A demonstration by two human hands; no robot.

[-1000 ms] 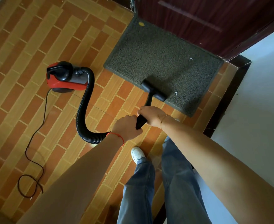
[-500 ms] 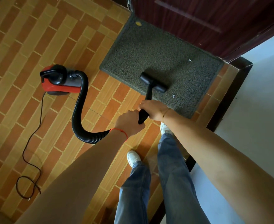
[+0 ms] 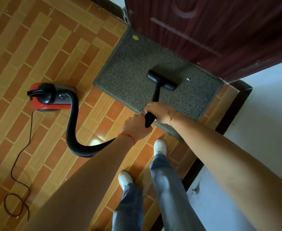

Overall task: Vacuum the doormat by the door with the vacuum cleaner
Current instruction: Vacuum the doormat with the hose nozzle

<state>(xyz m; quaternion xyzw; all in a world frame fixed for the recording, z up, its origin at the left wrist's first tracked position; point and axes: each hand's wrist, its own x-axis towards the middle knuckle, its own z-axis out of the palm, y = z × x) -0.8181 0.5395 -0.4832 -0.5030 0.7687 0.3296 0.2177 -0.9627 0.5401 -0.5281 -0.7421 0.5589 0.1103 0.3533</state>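
Tiled floor [image 3: 37, 47], orange/tan brick pattern, runs under everything. Dark red door [image 3: 220, 30] stands well beyond the grip, w/ a white wall [image 3: 270, 105] off to the grip's right.

Doormat [image 3: 128, 67], grey-green, lies flat right against the door's foot; its near edge passes just under both hands. Yellow spot near its far-left corner, small white speck [image 3: 187, 79] out past the grip to the right.

Vacuum cleaner [image 3: 50, 97], red & black canister, sits on the tiles well left of the grip, off the mat. Its ribbed black hose [image 3: 73, 130] leaves the body, loops down & comes back in under the left forearm toward the grip. Thin black power cord [image 3: 20, 164] trails away from the body, far left, ending in a loose loop.

Black wand [image 3: 156, 95] goes from the grip out over the mat to the floor nozzle [image 3: 161, 80], which sits flat on the mat about mid-way, just short of the door.

Left hand [image 3: 135, 127], red string at wrist, fingers curled round the wand's rear end. Right hand [image 3: 158, 112], thin bracelet at wrist, wraps the wand just ahead, the two nearly touching.

Jeans [image 3: 166, 189] & white shoes [image 3: 160, 146] below the grip, on tiles, near mat's edge.
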